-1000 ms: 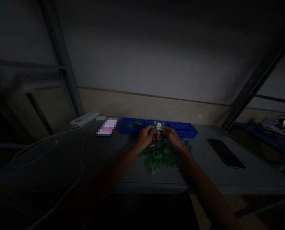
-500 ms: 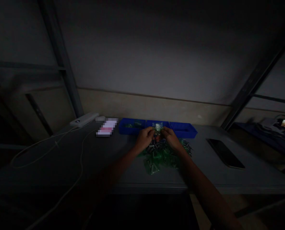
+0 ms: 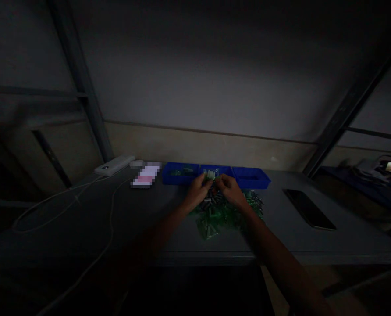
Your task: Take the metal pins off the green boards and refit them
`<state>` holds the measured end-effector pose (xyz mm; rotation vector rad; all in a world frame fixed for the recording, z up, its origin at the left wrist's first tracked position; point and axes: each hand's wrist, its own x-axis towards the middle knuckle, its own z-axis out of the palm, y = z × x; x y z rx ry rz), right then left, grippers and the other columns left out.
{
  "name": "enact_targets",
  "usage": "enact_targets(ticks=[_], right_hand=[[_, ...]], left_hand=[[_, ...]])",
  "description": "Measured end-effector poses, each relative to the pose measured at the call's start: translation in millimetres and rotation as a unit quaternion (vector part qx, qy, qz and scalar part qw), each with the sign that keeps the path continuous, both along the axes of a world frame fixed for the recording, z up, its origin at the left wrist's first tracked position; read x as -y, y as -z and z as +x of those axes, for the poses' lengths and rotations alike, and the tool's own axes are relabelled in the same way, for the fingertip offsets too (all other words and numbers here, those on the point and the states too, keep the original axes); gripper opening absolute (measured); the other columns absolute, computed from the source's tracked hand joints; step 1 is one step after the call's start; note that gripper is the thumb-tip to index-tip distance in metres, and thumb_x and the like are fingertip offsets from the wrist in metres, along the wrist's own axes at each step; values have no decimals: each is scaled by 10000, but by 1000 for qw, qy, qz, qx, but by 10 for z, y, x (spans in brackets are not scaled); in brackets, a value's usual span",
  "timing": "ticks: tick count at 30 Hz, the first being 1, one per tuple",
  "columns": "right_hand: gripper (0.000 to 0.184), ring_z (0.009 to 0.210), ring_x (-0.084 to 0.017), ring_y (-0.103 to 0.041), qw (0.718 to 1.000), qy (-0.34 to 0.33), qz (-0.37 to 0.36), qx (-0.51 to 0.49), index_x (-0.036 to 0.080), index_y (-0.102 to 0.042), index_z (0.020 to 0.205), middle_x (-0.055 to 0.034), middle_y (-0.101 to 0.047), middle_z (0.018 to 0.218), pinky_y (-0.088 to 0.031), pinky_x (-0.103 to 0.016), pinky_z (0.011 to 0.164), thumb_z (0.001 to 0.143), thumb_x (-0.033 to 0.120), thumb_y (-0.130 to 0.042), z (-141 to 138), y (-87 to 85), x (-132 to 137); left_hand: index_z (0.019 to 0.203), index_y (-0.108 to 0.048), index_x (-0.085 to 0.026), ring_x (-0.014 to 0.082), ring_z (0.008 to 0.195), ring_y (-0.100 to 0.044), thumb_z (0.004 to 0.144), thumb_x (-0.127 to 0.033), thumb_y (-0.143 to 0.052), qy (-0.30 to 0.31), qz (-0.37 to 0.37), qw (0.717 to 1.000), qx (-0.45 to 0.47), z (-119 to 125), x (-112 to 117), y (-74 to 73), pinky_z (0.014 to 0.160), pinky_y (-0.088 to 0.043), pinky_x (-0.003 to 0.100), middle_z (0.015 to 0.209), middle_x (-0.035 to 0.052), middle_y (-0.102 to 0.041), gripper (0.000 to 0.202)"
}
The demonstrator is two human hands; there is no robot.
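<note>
A small clear plastic bag (image 3: 211, 174) with pale, rod-like pieces in it is held up in front of the blue trays. My left hand (image 3: 197, 192) is closed on its left side, thumb pointing up along it. Curled at the bag's right edge, the fingers of my right hand (image 3: 230, 189) are pinched together, apparently on the bag; the fingertips are partly hidden. Beneath both hands lies a pile of small metal pieces (image 3: 208, 202) mixed with green-tinted plastic bags (image 3: 207, 228). Dim light hides the fine detail.
Behind the hands stands a row of three blue trays (image 3: 251, 177); the left one holds small bags. On the grey table (image 3: 143, 228) lie a lit phone (image 3: 146, 175), a white power bank (image 3: 115, 165) with a cable (image 3: 111, 215), and a dark phone (image 3: 309, 209) at right.
My right hand has shifted slightly left and its fingers have curled in more. The bag has tipped a little and moved slightly left, its pale pieces now more visible.
</note>
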<state>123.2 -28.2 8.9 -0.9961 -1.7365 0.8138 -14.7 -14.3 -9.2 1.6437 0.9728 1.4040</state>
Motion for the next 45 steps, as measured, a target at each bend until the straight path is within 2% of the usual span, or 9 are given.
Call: enact_targets(ticks=[6,10,15,19,24,29,33,39,45], right_hand=[[322,540,-137,-553,1000,-19,-5,-12,192,-483,669,15,-559,539,-416,-254,561,815,479,-466,12,-23,-12],[328,523,-129,-542,999,-26,-5,-18,189,-490,664,13,-567,542,-417,-253,569,822,476,-469,24,-25,-22],[307,523,-134,-549,998,-48,-16,-34,194,-480,665,20,-564,517,-423,-253,570,815,461,-487,29,-1,-49],[301,526,-136,-552,998,-49,-18,-33,191,-490,663,8,-586,543,-420,-257,575,811,453,-493,40,-3,-58],[299,521,-138,-560,999,-35,-28,-30,188,-499,676,7,-597,529,-416,-250,561,818,451,-488,65,-17,-43],[292,506,-136,-555,999,-27,-36,-28,184,-503,655,5,-602,530,-409,-248,546,807,434,-501,77,25,-65],[308,495,-143,-546,999,-18,-36,-28,184,-504,632,2,-584,512,-403,-257,541,797,444,-506,71,24,-71],[287,486,-149,-536,997,-3,-46,-61,194,-510,643,8,-567,489,-416,-270,550,798,434,-489,29,-70,4],[231,487,-150,-530,996,-18,-59,-63,188,-546,703,13,-564,491,-411,-272,558,792,391,-479,21,-44,-24]], left_hand=[[793,-585,-153,128,605,-503,799,-268,-488,29,-33,999,28,-11,16,-32,558,-373,219,645,-5,-556,151],[733,-554,-154,113,558,-473,810,-289,-453,40,-60,996,43,-18,32,-54,513,-334,210,600,-10,-518,185],[721,-546,-161,114,560,-482,806,-319,-444,49,-65,996,46,-27,40,-80,519,-345,215,597,-10,-519,206],[709,-548,-164,117,550,-484,803,-319,-443,40,-57,998,7,-56,45,-142,529,-357,224,577,-16,-520,210],[889,-605,-155,144,732,-575,735,-283,-553,-13,0,1000,16,-135,11,-205,593,-416,220,836,28,-644,206],[868,-637,-147,148,725,-597,762,-261,-542,-30,19,999,6,-192,-46,-188,640,-455,243,797,35,-660,182],[887,-626,-140,166,828,-610,752,-198,-556,-31,50,998,-12,-173,-69,-169,753,-464,279,882,60,-661,162],[1079,-550,-150,163,869,-592,723,-91,-555,-10,62,998,-29,-133,-44,-158,759,-464,273,913,62,-630,361],[1151,-487,-172,148,809,-585,714,-107,-585,-23,68,997,-22,-122,-4,-179,707,-456,249,838,30,-603,453]])
